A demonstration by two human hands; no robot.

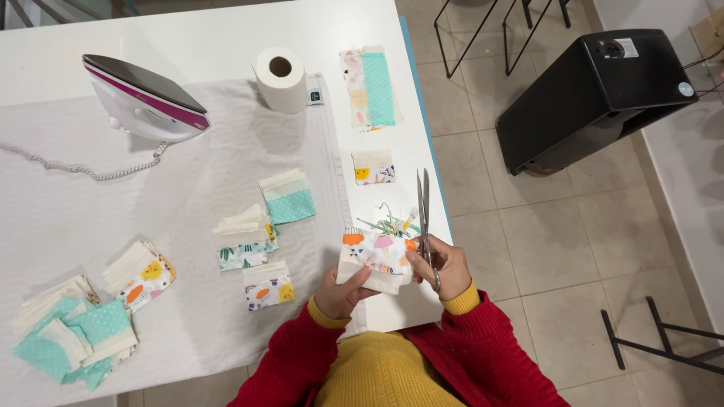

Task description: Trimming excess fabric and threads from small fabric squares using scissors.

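White tabletop (226,30), partly covered by a white padded pressing cloth (151,218), is recorded beside a tiled floor. Left hand (343,290): closed from below on a small patchwork piece of cream fabric with orange and pink prints (375,256), held just off the table's near right edge. Right hand (445,265): fingers closed through the handles of steel scissors (423,207), blades nearly together and pointed away from the body, long axis running front to back, set against the right edge of the fabric piece; the right hand is thus nearer the edge under the blades. Thread and fabric trimmings (388,222) are noted just beyond the piece. Further out: stacked printed and mint dotted patches (264,234), a larger mint and cream heap (75,332) at near left, two sewn strips (369,89) at far right, a roll of white paper (280,78), and a white and magenta iron (147,98) resting on its heel.
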